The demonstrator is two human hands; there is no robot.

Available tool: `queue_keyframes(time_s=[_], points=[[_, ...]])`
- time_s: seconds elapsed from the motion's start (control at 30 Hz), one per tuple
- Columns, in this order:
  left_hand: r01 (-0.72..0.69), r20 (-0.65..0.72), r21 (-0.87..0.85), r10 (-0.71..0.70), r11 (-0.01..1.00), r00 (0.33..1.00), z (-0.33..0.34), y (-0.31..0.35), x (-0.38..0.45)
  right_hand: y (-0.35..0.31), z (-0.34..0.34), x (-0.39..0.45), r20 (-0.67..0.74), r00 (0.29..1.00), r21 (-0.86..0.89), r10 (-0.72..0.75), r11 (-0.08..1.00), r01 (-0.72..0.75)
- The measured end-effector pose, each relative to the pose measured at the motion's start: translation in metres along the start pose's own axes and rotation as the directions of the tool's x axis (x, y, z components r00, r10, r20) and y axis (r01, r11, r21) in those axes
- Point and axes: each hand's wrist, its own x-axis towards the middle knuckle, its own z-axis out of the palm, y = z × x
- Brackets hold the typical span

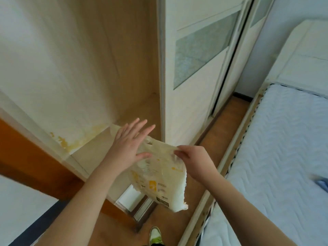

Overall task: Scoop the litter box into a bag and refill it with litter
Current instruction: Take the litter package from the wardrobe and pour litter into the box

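Right hand (191, 160) pinches top edge of plastic bag (159, 174), a narrow grip; left hand (129, 142) wide, fingers straight, thumb touching bag.

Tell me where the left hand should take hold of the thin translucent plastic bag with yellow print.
Probably the top edge near the cut-out handle hole, from the left. The translucent plastic bag hangs limp from the right hand, which pinches its upper right corner; the open left hand is already beside that edge.

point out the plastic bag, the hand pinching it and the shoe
plastic bag (159, 176): head view, on its printed middle panel
right hand (191, 161): head view, on the back of the hand pinching the bag's top edge
shoe (156, 236): head view, on its white-and-green upper
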Motion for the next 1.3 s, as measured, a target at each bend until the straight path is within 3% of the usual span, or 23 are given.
queue_keyframes(time_s=[0.17, 0.3, 0.4, 0.5, 0.6, 0.73, 0.87, 1.07, 1.2, 1.3], points=[[0.016, 0.177, -0.261, 0.032, 0.965, 0.984, -0.022, 0.059, -0.001, 0.017, -0.046, -0.073, -0.140, 0.990, 0.123, 0.029, 0.992, -0.012], [-0.048, 0.258, -0.300, 0.130, 0.953, 0.958, -0.034, 0.108, 0.002, 0.035, -0.077, -0.115, -0.232, 0.967, 0.151, 0.105, 0.986, -0.071], [-0.042, 0.256, -0.582, 0.231, 0.812, 0.939, -0.049, 0.145, 0.001, 0.045, -0.103, -0.147, -0.326, 0.927, 0.201, 0.184, 0.972, -0.123], [-0.099, 0.170, -0.680, 0.288, 0.727, 0.942, -0.061, 0.178, 0.004, 0.049, -0.124, -0.178, -0.407, 0.879, 0.241, 0.246, 0.958, -0.157], [-0.252, 0.018, -0.677, 0.357, 0.692, 0.934, -0.075, 0.207, 0.009, 0.047, -0.141, -0.205, -0.478, 0.826, 0.258, 0.299, 0.947, -0.193], [-0.450, -0.107, -0.615, 0.497, 0.648, 0.861, -0.092, 0.240, 0.014, 0.035, -0.159, -0.240, -0.488, 0.799, 0.162, 0.351, 0.936, -0.313], [-0.673, -0.171, -0.462, 0.686, 0.578, 0.707, -0.100, 0.268, 0.012, 0.009, -0.163, -0.276, -0.437, 0.796, 0.000, 0.419, 0.885, -0.466], [-0.877, -0.301, -0.225, 0.826, 0.424, 0.477, -0.103, 0.298, -0.019, -0.024, -0.122, -0.306, -0.465, 0.737, -0.180, 0.490, 0.763, -0.621], [-0.881, -0.276, -0.296, 0.850, 0.369, 0.449, -0.108, 0.310, -0.039, -0.037, -0.101, -0.347, -0.583, 0.610, -0.109, 0.537, 0.692, -0.714], [-0.858, -0.092, -0.365, 0.903, 0.361, 0.419, -0.114, 0.325, -0.052, -0.046, -0.090, -0.380, -0.603, 0.555, -0.079, 0.574, 0.649, -0.757]])
